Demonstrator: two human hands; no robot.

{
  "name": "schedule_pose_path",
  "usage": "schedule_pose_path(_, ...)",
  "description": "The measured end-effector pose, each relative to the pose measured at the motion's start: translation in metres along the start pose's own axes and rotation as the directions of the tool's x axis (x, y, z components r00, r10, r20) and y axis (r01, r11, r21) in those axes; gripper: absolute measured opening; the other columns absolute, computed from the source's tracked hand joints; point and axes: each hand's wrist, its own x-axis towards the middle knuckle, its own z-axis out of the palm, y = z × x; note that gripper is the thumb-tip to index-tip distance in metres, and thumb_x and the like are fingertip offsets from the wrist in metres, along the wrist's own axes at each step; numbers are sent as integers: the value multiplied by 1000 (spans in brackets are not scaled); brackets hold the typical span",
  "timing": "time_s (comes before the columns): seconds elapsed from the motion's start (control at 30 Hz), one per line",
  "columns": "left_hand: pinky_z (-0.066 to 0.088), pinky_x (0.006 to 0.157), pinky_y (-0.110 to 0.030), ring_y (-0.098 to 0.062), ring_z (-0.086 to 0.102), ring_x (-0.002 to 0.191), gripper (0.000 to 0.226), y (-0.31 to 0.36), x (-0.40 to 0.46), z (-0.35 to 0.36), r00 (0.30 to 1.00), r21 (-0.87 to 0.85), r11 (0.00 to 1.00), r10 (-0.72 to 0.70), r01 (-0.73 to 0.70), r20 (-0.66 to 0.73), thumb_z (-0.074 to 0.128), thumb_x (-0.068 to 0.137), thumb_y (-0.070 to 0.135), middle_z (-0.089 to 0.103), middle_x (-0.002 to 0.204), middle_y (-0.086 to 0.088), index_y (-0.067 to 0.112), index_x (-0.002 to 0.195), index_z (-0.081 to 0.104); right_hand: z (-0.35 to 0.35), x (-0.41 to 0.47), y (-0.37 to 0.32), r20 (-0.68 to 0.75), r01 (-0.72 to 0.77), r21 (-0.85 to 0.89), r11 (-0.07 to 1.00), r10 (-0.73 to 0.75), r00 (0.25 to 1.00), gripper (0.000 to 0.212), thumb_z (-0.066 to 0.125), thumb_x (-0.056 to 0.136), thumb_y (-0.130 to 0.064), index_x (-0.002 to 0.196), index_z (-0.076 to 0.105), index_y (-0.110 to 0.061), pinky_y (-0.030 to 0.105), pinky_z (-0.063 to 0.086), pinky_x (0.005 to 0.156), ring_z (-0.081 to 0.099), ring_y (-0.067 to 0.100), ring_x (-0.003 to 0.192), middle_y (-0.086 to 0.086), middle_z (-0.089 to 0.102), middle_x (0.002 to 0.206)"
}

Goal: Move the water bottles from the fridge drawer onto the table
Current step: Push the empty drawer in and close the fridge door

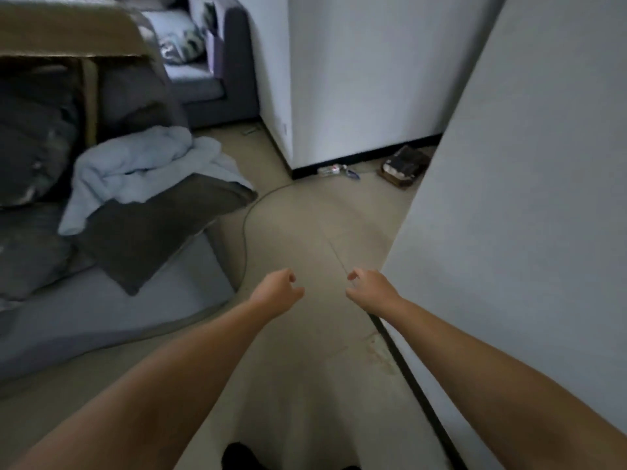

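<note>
Both grips are empty right now. Left hand [279,290] and right hand [369,289] are stretched out in front over the floor [305,232], fingers loosely curled and hanging relaxed, nothing pinched or held in either one. They're near each other but not touching, with a gap of bare floor between them. Forearms run up from the bottom corners of the shot.

Water bottles, fridge drawer, desk: none of them show up in this view, so I can't say where they sit.

What does show: a white wall [526,198] runs close along the right arm, with a dark skirting strip at its base. Another white wall corner [339,79] stands further ahead, also with a black base. On the left there's a grey sofa [101,317] with a light blue blanket [135,171] bunched on top of a dark grey cushion [159,228]. A cardboard box [68,32] sits up at the top left. A thin dark cable [249,215] curves across the floor beside the sofa. Some small clutter [339,170] lies at the foot of the far wall, and a dark brownish object [403,167] just right of it; too blurry to tell what either is.
</note>
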Motion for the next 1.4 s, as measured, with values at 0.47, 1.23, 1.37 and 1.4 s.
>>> schedule_pose_path(0.47,46,89,-32,-28,58,110,41,-273,-65,-184,875,-300,901,-397,314,-278,56,93,31,60,122,-11,8,126,53,131,42,-343,258,495,-190,848,-443,858,35,54,93,-26,126,52,-14,36,46,93,53,28,113,11,49,128)
schedule_pose_path(1.23,45,72,-29,-19,59,93,33,-524,-248,-228,10,-878,124,-991,462,-135,56,91,36,60,111,-4,15,118,55,384,-41,-708,869,993,31,-114,-487,-83,33,45,98,-15,127,54,-4,32,41,95,50,29,120,13,53,133)
schedule_pose_path(1.37,42,72,-28,-17,55,89,27,-529,-268,-223,-105,-922,7,-993,388,-52,55,92,31,58,104,-3,15,114,56,414,-75,-736,876,981,102,-167,-452,-168,40,51,96,-22,134,47,-9,28,44,77,55,27,105,11,45,134)
schedule_pose_path(1.4,42,74,-28,-20,56,93,28,-530,-275,-219,-130,-927,-19,-991,374,-32,55,92,29,59,109,-5,14,116,55,422,-86,-741,881,975,126,-182,-431,-194,41,51,96,-24,134,46,-11,28,44,75,56,26,104,10,44,135)
